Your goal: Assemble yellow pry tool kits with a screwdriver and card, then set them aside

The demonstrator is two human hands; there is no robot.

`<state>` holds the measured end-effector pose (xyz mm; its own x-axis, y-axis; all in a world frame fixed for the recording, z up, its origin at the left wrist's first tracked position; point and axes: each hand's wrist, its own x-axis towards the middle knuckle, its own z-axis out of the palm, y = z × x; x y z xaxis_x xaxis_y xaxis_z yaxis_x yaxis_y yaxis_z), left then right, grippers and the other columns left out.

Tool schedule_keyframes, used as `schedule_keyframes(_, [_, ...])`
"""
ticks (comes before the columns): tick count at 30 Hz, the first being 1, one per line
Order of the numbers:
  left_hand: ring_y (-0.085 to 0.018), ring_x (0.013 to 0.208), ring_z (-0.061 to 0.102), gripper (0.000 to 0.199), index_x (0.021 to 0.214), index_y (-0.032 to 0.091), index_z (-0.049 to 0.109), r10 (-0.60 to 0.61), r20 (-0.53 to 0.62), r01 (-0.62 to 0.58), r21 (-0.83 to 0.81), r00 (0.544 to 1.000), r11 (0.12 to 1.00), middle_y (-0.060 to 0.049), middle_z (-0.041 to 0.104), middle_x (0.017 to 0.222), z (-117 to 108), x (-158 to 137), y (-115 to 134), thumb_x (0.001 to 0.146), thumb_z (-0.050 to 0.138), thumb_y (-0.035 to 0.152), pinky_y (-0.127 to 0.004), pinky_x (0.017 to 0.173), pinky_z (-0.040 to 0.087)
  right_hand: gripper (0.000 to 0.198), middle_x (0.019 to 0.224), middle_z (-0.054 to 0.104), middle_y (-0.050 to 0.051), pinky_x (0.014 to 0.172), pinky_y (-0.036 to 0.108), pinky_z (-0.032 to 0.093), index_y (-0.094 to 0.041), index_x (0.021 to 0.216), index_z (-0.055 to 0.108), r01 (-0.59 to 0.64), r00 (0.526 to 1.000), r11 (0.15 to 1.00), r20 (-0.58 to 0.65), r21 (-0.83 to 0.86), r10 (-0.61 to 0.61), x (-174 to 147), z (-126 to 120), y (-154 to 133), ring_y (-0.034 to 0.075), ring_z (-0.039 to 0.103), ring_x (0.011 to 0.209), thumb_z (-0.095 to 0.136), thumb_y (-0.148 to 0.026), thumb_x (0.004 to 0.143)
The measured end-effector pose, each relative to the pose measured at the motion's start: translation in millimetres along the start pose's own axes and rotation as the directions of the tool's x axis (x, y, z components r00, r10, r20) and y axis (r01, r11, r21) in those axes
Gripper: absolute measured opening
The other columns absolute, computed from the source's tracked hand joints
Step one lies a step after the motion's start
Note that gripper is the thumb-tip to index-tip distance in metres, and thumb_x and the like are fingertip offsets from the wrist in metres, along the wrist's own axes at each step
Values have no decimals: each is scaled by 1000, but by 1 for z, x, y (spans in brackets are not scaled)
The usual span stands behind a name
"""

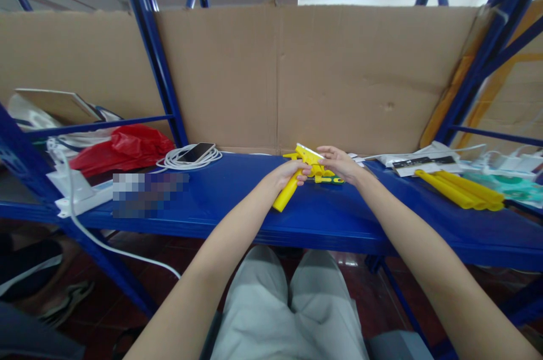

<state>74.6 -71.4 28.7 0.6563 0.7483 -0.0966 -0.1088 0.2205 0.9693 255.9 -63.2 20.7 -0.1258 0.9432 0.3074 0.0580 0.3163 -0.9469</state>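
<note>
A yellow scraper with a long handle and a pale metal strip along its head is held just above the blue shelf. My left hand is closed around the handle, close below the head. At the head's right end, my right hand has its fingers and thumb bent around the edge; what lies between the fingertips is partly hidden. Beneath and behind the hands lie a yellow-and-green screwdriver and more yellow pieces, partly covered.
Several yellow handle tubes lie on the right, by a white-and-black packet. A phone rests on a coiled white cable at the back left. A power strip and red bag are farther left. Cardboard walls the back.
</note>
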Motion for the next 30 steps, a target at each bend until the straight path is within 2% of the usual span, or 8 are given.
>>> schedule_keyframes(7, [-4, 30, 28, 16, 80, 19, 43, 10, -102, -9, 5, 995, 1000, 9, 37, 48, 2, 0, 2, 85, 39, 4, -13, 33, 23, 24, 97, 68, 5, 65, 26, 52, -20, 98, 59, 69, 995, 964, -55, -257, -86, 5, 0, 11, 13, 62, 77, 68, -24, 76])
schedule_keyframes(10, [-4, 30, 28, 16, 77, 19, 41, 41, -192, -49, -38, 981, 998, 9, 37, 48, 0, 4, 1, 82, 42, 4, -13, 32, 24, 21, 97, 69, 8, 74, 31, 53, -18, 93, 62, 157, 975, 846, -56, -509, -214, 7, -12, 11, 17, 63, 83, 65, -34, 80])
schedule_keyframes(12, [-3, 30, 29, 17, 76, 19, 41, 42, -257, -59, -57, 965, 997, 10, 36, 48, -2, 7, 0, 82, 42, 3, -13, 33, 24, 20, 90, 70, 8, 78, 33, 52, -18, 85, 65, 172, 971, 699, -1, -694, -240, 8, -25, 9, 19, 64, 82, 66, -37, 78])
schedule_keyframes(15, [-3, 30, 28, 19, 73, 19, 40, 26, -338, -51, -64, 941, 997, 10, 36, 46, -4, 9, -2, 82, 40, 3, -13, 34, 23, 26, 81, 71, 7, 76, 33, 50, -19, 74, 68, 128, 992, 509, 102, -851, -79, 8, -46, 8, 21, 65, 80, 69, -45, 74])
schedule_keyframes(18, [-3, 31, 29, 18, 72, 19, 41, 36, -399, -71, -73, 916, 995, 9, 36, 46, -5, 10, -2, 80, 43, 2, -14, 35, 23, 33, 74, 70, 4, 67, 30, 50, -21, 72, 70, 96, 980, 443, 163, -891, 116, 7, -61, 14, 21, 65, 72, 75, -52, 64])
schedule_keyframes(24, [-3, 32, 30, 16, 72, 18, 44, 57, -406, -92, -67, 912, 994, 9, 37, 48, -6, 10, -3, 80, 46, 4, -15, 37, 23, 24, 59, 62, 0, 56, 29, 45, -24, 60, 66, 114, 988, 440, 149, -891, 46, 8, -66, 23, 17, 57, 57, 85, -27, 46])
schedule_keyframes(27, [-4, 32, 30, 19, 70, 18, 42, 45, -426, -83, -72, 904, 994, 8, 37, 47, -5, 9, -2, 81, 41, 3, -16, 36, 24, 21, 58, 60, -2, 54, 27, 43, -23, 67, 69, 128, 988, 547, 155, -827, 4, 6, -66, 16, 15, 55, 55, 82, -28, 51])
schedule_keyframes(30, [-4, 32, 29, 19, 71, 19, 41, 34, -439, -79, -84, 898, 993, 8, 37, 47, -2, 7, -1, 80, 41, 2, -15, 35, 24, 28, 61, 62, -1, 56, 28, 45, -21, 78, 72, 137, 988, 717, 143, -684, -52, 0, -63, 3, 15, 56, 58, 81, -35, 56])
